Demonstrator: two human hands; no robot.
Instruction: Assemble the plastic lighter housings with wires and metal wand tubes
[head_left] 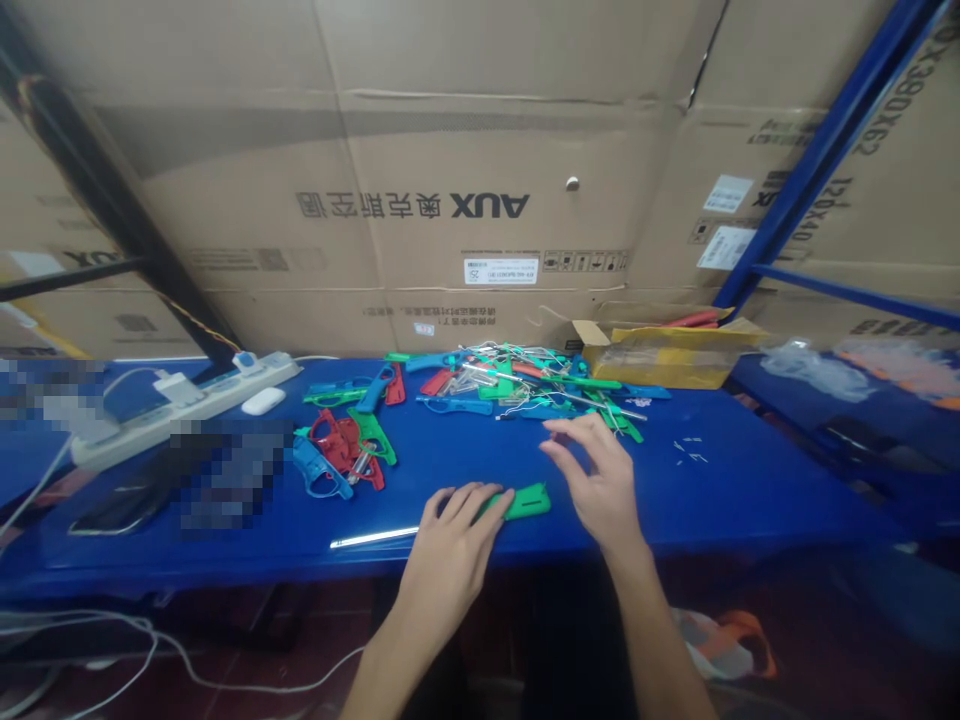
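Note:
My left hand (459,530) is closed over a green plastic handle (531,501) lying near the front edge of the blue table, and covers its left part. A thin shiny metal tube (373,538) sticks out to the left from under that hand. To the right and slightly above the handle, my right hand (604,478) is raised with thumb and forefinger curled toward each other. Something small and dark may be at its fingertips, too small to name. Behind the hands lies a heap of coloured plastic handles, metal tubes and thin wires (517,375).
Red, green and blue handle parts (345,447) lie at the left, near a white power strip (202,405) and a white earbud case (263,400). A yellow-taped carton (667,355) stands at the back right. Tiny pale bits (690,450) lie on the right.

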